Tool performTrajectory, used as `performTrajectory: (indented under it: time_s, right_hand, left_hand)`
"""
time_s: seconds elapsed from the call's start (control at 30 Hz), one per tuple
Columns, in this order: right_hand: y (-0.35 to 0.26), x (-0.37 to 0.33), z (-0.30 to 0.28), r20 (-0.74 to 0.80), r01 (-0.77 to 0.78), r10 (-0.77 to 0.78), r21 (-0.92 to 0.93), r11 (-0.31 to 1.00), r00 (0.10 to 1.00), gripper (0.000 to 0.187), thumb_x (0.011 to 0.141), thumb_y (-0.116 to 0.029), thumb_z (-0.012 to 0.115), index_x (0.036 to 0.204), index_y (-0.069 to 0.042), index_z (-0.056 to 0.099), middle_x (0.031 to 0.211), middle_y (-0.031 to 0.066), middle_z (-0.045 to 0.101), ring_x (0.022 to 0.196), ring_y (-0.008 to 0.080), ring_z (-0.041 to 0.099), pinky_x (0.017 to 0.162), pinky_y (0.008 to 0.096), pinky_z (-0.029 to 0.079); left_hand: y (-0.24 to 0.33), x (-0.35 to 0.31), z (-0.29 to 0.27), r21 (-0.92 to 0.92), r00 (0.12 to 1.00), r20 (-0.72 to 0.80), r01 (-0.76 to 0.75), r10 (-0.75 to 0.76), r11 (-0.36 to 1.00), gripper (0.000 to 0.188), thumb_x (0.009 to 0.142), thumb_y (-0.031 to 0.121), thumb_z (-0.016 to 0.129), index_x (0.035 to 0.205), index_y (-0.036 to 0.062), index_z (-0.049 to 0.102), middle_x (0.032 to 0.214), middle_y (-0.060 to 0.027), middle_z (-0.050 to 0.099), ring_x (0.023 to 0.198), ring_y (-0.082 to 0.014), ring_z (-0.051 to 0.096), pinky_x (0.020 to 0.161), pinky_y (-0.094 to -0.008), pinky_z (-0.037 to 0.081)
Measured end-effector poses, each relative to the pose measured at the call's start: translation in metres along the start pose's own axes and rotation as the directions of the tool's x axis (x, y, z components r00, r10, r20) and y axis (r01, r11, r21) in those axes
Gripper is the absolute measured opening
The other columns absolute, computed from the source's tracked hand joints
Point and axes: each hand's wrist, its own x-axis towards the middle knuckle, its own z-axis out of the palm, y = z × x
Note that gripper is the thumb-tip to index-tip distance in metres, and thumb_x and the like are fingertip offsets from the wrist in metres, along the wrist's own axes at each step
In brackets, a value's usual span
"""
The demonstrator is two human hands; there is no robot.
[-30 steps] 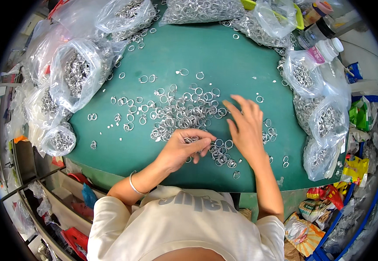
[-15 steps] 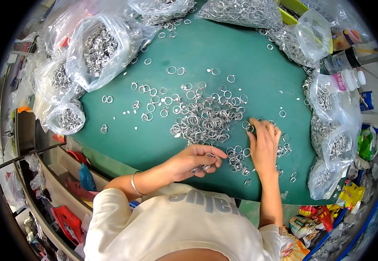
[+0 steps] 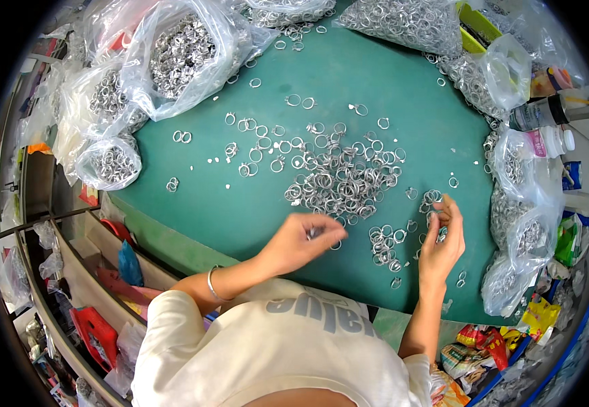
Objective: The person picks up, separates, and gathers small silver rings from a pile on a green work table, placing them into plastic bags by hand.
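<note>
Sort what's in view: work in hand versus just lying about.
Likely in the work: main ring pile, near left hand; small ring cluster, at right hand; bags of rings; green tabletop.

Apparently just lying about: white bottle; yellow packet; blue crumpled bag.

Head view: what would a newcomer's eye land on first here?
First, the loose heap of silver-coloured rings around the middle of the green tabletop, with the left hand near its closest edge and the right hand at a smaller ring cluster to the right. Next, a clear plastic bag gaping open at the far left, packed with small metal pieces.
</note>
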Motion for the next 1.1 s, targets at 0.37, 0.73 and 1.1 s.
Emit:
performTrajectory:
  time_s: [0.37,0.73,1.1]
  right_hand:
    - [-0.034,-0.051,0.013,0.187,0.166,-0.189,0.132,0.977,0.964,0.033,0.071,0.000,0.070,0.103,-0.001,0.063,0.104,0.0096,0.063,0.099,0.0336,0.057,0.087,0.0413,0.044]
    - [0.003,-0.042,0.016,0.164,0.316,-0.274,-0.357,0.879,0.948,0.030,0.075,-0.009,0.069,0.105,-0.007,0.062,0.118,0.0120,0.055,0.118,0.0361,0.047,0.098,0.0468,0.034]
    - [-0.034,-0.032,0.069,0.486,0.559,-0.400,-0.241,0.794,0.777,0.044,0.075,-0.020,0.072,0.116,-0.010,0.058,0.122,0.0044,0.052,0.127,0.0317,0.039,0.106,0.0569,0.020]
  left_hand:
    - [-0.015,-0.013,-0.002,-0.432,0.846,0.403,0.513,-0.350,0.742,0.031,0.095,0.029,0.055,0.091,-0.0008,0.065,0.070,-0.0038,0.056,0.054,-0.0097,0.050,0.037,-0.0181,0.031]
    - [-0.022,-0.024,-0.029,0.613,0.803,-0.363,-0.178,0.474,0.770,0.015,0.076,0.006,0.074,0.071,-0.0013,0.062,0.067,-0.0068,0.058,0.055,-0.0166,0.049,0.052,-0.0297,0.040]
    - [-0.015,-0.044,-0.105,-0.589,0.932,-0.338,-0.101,-0.131,0.802,0.028,0.096,0.024,0.054,0.081,0.0033,0.065,0.064,-0.0003,0.050,0.046,-0.0046,0.036,0.036,-0.0200,0.022]
